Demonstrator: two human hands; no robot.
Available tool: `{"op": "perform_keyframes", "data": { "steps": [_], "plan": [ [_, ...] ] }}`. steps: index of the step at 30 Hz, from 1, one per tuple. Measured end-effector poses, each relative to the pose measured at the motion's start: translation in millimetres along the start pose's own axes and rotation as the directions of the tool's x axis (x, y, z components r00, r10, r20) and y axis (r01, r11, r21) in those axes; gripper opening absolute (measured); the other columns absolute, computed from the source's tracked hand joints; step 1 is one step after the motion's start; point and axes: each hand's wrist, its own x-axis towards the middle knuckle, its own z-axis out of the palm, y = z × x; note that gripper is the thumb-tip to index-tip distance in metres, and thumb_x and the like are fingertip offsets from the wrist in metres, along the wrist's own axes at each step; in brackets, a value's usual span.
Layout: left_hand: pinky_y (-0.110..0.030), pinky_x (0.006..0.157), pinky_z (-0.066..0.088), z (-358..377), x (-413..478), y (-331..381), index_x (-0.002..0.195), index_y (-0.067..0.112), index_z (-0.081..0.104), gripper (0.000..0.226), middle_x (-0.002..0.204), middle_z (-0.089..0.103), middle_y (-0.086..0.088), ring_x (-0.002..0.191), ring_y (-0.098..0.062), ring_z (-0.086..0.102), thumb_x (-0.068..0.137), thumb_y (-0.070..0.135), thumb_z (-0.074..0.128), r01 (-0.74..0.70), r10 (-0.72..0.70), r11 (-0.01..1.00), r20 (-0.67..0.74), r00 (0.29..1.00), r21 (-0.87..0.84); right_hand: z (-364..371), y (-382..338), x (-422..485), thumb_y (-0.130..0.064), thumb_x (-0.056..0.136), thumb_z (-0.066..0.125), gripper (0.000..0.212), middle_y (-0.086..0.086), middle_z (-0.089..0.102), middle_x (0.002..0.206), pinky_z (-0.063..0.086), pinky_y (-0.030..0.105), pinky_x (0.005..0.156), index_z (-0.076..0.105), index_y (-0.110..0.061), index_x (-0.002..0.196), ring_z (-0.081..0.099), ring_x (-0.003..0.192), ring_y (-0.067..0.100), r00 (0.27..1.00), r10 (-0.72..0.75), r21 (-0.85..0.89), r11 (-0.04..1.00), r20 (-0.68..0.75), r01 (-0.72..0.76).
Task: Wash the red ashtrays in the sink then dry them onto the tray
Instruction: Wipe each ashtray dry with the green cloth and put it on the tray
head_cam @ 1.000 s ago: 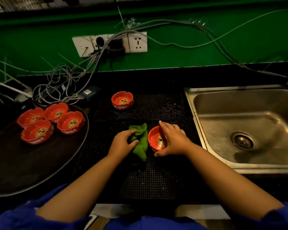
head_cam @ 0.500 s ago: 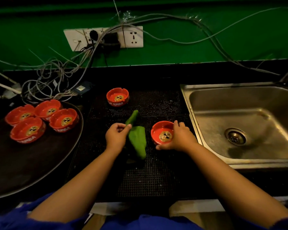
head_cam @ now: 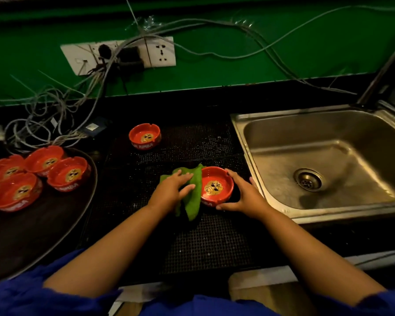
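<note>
Just left of the sink (head_cam: pixel 238 133), the right hand (head_cam: pixel 244 198) cups the ashtray (head_cam: pixel 217 187), thumb and fingers spread and curled round its sink-side wall. The cloth (head_cam: pixel 193 201) touches its other side, under the left hand (head_cam: pixel 171 191) with nearly straight fingers, so wiping likely takes a short push sinkward. Farther left, the tray (head_cam: pixel 43 236) holds four ashtrays (head_cam: pixel 67 174)

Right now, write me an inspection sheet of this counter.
Surface: black perforated mat on a dark counter, beside a stainless steel sink.
Job's things: round red ashtray at mat centre; second ashtray behind it; four ashtrays on the round dark tray.
Clutter: crumpled green cloth touching the central ashtray.
Hands: left hand rests on the cloth; right hand grips the central ashtray.
Cables: grey cable tangle left of the mat, running to white wall sockets.
Surroundings: green wall.
</note>
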Motion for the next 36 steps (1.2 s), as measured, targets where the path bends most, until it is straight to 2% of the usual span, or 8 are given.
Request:
{"op": "perform_keyframes", "data": {
  "steps": [5,11,14,17,21,25,31,36],
  "plan": [
    [-0.027,0.098,0.042,9,1,7,0.107,0.004,0.069,0.033,0.114,0.066,-0.014,0.113,-0.029,0.060,0.081,0.023,0.063,-0.178,0.175,0.984,-0.124,0.977,-0.014,6,6,-2,-0.057,0.056,0.081,0.110,-0.011,0.037,0.148,-0.002,0.032,0.114,0.023,-0.032,0.146,0.028,0.139,0.008,0.996,-0.043,-0.012,0.999,-0.079,0.042],
    [-0.031,0.093,0.045,11,11,36,0.124,0.017,0.060,0.049,0.123,0.062,-0.011,0.110,-0.026,0.060,0.092,0.044,0.036,-0.317,0.247,0.924,0.301,0.921,0.213,7,9,-2,-0.077,0.049,0.065,0.114,-0.012,0.039,0.147,0.001,0.029,0.113,0.025,-0.031,0.145,0.032,0.137,0.007,0.992,-0.079,-0.032,0.997,-0.102,0.076],
    [-0.028,0.102,0.038,3,12,36,0.128,0.015,0.056,0.045,0.129,0.059,-0.008,0.117,-0.022,0.056,0.096,0.037,0.036,-0.371,0.327,0.908,0.222,0.919,0.196,9,10,-1,-0.080,0.049,0.060,0.114,-0.011,0.040,0.146,0.001,0.030,0.113,0.024,-0.032,0.146,0.032,0.137,0.007,0.991,-0.089,-0.033,0.996,-0.099,0.086],
    [-0.042,0.100,0.033,-4,7,16,0.112,0.010,0.068,0.045,0.117,0.066,-0.008,0.110,-0.024,0.062,0.089,0.034,0.036,-0.487,0.480,0.778,0.126,0.868,0.397,10,10,0,-0.079,0.049,0.062,0.114,-0.011,0.039,0.147,0.001,0.030,0.113,0.025,-0.031,0.145,0.031,0.138,0.007,0.990,-0.093,-0.031,0.995,-0.103,0.090],
    [-0.031,0.113,0.013,2,7,21,0.136,0.005,0.045,0.077,0.143,0.042,-0.013,0.137,-0.028,0.033,0.085,0.050,0.009,-0.449,0.315,0.793,0.352,0.881,0.413,9,12,0,-0.070,0.053,0.071,0.111,-0.011,0.038,0.147,0.002,0.031,0.113,0.025,-0.031,0.145,0.030,0.138,0.007,0.988,-0.104,-0.033,0.994,-0.112,0.101],
    [-0.027,0.114,0.000,15,21,52,0.148,0.008,0.015,0.058,0.156,0.015,-0.010,0.145,-0.021,0.008,0.101,0.041,0.018,-0.344,0.124,0.809,0.434,0.892,0.477,10,13,1,-0.077,0.050,0.060,0.113,-0.011,0.037,0.148,0.004,0.030,0.112,0.026,-0.027,0.146,0.030,0.138,0.006,0.987,-0.107,-0.057,0.993,-0.120,0.100],
    [-0.028,0.114,0.009,6,16,52,0.146,0.013,0.026,0.048,0.155,0.021,-0.003,0.143,-0.014,0.016,0.102,0.031,0.022,-0.381,0.134,0.859,0.567,0.813,0.343,8,12,1,-0.076,0.050,0.052,0.110,-0.008,0.041,0.146,0.004,0.032,0.113,0.027,-0.026,0.146,0.032,0.138,0.008,0.988,-0.110,-0.047,0.993,-0.109,0.106],
    [-0.026,0.094,0.034,-1,11,54,0.114,0.013,0.063,0.059,0.119,0.063,-0.008,0.116,-0.024,0.054,0.091,0.044,0.019,-0.343,0.289,0.893,0.215,0.933,0.291,7,10,1,-0.077,0.049,0.050,0.113,-0.008,0.037,0.149,0.003,0.031,0.113,0.026,-0.025,0.147,0.029,0.139,0.007,0.989,-0.105,-0.057,0.993,-0.100,0.100]
  ]
}}
